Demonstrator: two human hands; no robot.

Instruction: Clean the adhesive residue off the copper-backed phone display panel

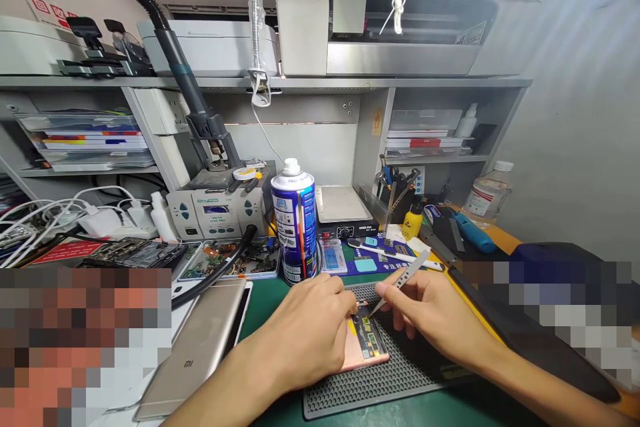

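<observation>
My left hand (314,323) lies over an opened pink-gold phone (371,341), its fingers curled around the left side and upper end. The phone's dark inside faces up, showing a board with small gold and green parts. Much of its left half is hidden under my hand. In my right hand (433,303) is a pair of metal tweezers (411,272), pinched between thumb and fingers. Their tips point down at the upper part of the board; I cannot tell whether they touch it. Beneath the phone is a grey textured mat (360,395).
A blue spray can (294,227) stands just behind my hands. To the left lies a gold phone (196,340), with a soldering station (220,213) and a parts tray (200,268) farther back. A heating plate (345,205), yellow bottle (413,221) and clear bottle (487,197) stand behind to the right.
</observation>
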